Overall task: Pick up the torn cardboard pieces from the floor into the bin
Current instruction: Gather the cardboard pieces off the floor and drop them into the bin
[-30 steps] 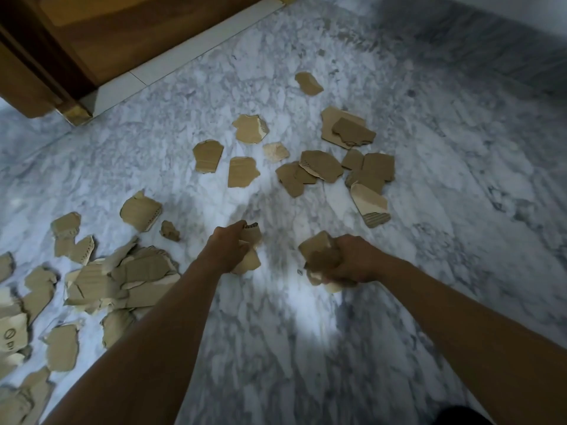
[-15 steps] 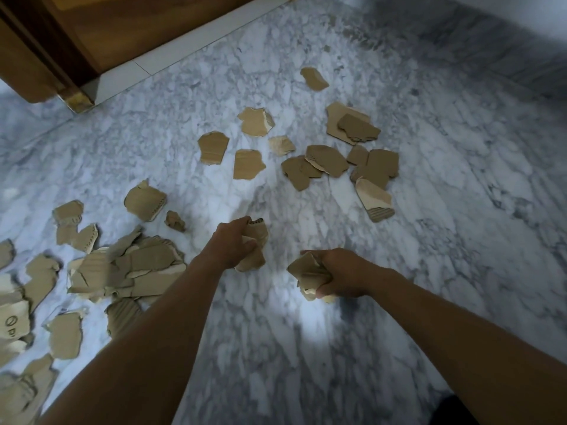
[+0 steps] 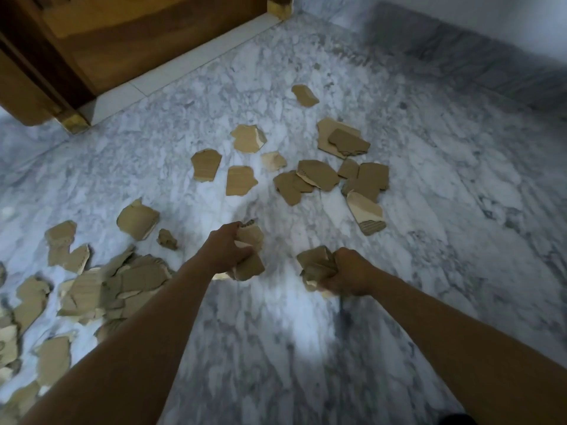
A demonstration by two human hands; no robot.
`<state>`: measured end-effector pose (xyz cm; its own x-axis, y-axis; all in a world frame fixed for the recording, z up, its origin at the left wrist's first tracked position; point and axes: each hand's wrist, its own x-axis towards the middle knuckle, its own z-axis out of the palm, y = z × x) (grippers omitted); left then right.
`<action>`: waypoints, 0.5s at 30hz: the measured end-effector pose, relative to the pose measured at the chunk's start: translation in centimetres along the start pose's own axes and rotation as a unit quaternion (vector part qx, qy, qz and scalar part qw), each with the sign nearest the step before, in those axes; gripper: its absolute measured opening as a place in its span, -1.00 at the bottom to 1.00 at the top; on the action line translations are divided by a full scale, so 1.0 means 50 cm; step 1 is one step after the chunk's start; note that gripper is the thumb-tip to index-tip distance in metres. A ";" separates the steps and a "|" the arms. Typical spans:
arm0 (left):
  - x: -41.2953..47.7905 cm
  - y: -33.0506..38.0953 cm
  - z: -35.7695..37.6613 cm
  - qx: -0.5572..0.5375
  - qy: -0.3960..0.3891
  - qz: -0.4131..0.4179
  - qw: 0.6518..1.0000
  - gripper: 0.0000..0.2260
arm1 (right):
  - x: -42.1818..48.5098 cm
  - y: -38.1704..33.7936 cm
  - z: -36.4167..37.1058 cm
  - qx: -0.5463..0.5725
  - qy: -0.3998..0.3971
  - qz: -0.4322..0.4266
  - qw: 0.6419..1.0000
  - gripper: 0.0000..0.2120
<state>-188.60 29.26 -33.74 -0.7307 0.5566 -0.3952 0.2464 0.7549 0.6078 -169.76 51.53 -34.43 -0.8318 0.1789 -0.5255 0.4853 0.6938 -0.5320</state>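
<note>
Both hands hang over the marble floor, each closed around brown torn cardboard. My left hand (image 3: 225, 248) grips a small stack of pieces (image 3: 251, 256). My right hand (image 3: 349, 273) clutches a crumpled bunch of pieces (image 3: 316, 265). Several loose pieces lie scattered ahead, among them a cluster (image 3: 319, 179) beyond my hands and a single far piece (image 3: 305, 95). A larger heap (image 3: 122, 286) spreads along the floor to the left of my left forearm. No bin is in view.
A wooden door and frame (image 3: 101, 41) with a white threshold strip (image 3: 184, 72) stand at the top left. A wall with a grey marble skirting (image 3: 491, 65) runs along the top right. Bare marble floor (image 3: 460, 210) lies to the right.
Both hands stay closed on their cardboard. The right hand has drifted slightly left and lower in the view. The camera has shifted a little, so the scattered pieces sit lower in the frame.
</note>
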 end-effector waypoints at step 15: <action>0.151 0.323 -0.010 -0.023 0.023 0.043 0.999 -0.38 | 0.025 0.169 -0.323 0.183 0.141 0.100 0.968 -0.75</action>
<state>-190.49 45.50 -26.55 -0.7373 0.6009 -0.3088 0.2801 0.6878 0.6696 -171.07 68.87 -28.85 -0.7263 0.5035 -0.4679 0.6646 0.3410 -0.6648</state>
